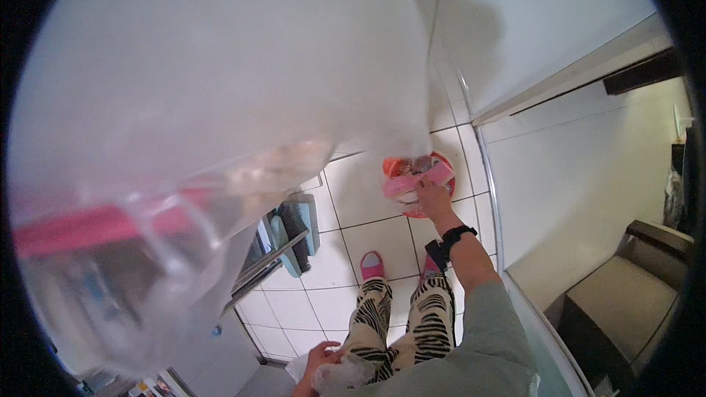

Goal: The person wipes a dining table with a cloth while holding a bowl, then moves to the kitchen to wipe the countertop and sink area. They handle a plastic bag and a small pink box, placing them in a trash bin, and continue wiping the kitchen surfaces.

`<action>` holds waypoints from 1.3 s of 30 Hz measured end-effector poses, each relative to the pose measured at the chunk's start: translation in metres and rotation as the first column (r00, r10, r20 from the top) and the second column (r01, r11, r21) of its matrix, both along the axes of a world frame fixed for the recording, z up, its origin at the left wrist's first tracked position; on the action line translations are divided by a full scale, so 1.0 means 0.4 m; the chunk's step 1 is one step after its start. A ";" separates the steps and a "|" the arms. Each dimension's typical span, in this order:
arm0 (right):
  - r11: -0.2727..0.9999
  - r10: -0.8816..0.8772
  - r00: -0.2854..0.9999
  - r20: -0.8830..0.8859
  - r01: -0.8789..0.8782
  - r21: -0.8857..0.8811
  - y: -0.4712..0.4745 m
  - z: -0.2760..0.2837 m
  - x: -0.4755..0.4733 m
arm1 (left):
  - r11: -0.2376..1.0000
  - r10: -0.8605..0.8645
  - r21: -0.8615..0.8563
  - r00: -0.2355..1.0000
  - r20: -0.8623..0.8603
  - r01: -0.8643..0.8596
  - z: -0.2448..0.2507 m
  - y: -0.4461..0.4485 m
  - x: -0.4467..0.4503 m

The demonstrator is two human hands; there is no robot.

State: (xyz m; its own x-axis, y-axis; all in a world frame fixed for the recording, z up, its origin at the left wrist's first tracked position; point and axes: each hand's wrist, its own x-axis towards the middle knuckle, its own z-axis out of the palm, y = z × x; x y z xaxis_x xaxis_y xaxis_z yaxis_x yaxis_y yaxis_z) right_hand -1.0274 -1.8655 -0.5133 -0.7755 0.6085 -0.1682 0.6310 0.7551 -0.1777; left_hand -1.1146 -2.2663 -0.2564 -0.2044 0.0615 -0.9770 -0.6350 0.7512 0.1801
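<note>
My right hand (433, 198) reaches down to a pink item (402, 184), perhaps cloth or soft plastic, with its fingers on it. That item lies across a round red container (412, 213) on the tiled floor, with an orange thing (396, 166) beside it; the rest of the contents is partly hidden. Low in the picture, my left hand (320, 363) is by my left thigh, against a crumpled piece of clear plastic (343, 373). Its grip is unclear. A large translucent plastic sheet or bag (237, 66) hangs close to the camera and blurs the upper left.
A blue brush or broom with dark bristles (295, 231) stands left of my feet, by a metal-edged rack (265, 270). My feet, in pink slippers (372, 266), are on white floor tiles (375, 237). On the right are a door frame (488, 187) and a brown box-like object (623, 298).
</note>
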 end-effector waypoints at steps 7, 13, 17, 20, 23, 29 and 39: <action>0.918 0.022 0.971 0.237 0.074 -0.389 -0.034 -0.244 -0.038 | 0.983 -0.109 -0.148 0.994 0.028 0.111 -0.087 0.006 -0.002; 0.988 -0.022 0.999 0.041 0.028 -0.155 -0.025 -0.375 0.010 | 0.996 -0.083 -0.027 0.996 0.010 0.083 -0.099 0.056 -0.005; 0.870 -0.396 0.913 0.097 0.407 -0.279 0.006 -0.382 0.005 | 0.956 -0.188 -0.234 0.982 -0.015 0.180 -0.133 0.074 -0.027; 0.825 -0.316 0.935 0.159 0.354 -0.442 0.022 -0.330 0.015 | 0.946 -0.217 -0.255 0.975 -0.035 0.202 -0.103 0.061 -0.025; 0.834 -0.102 0.941 0.322 0.258 -0.488 0.037 -0.245 0.052 | 0.959 -0.224 -0.185 0.974 -0.025 0.215 -0.065 0.056 -0.024; 0.806 -0.116 0.989 0.095 0.150 -0.572 0.031 0.002 0.091 | 0.975 -0.212 0.054 0.972 -0.099 0.218 0.034 0.103 -0.025; -0.081 -0.508 0.829 -0.234 -0.316 -0.945 -0.340 0.659 0.167 | 0.262 0.387 0.940 0.916 0.107 -0.221 0.275 0.201 -0.042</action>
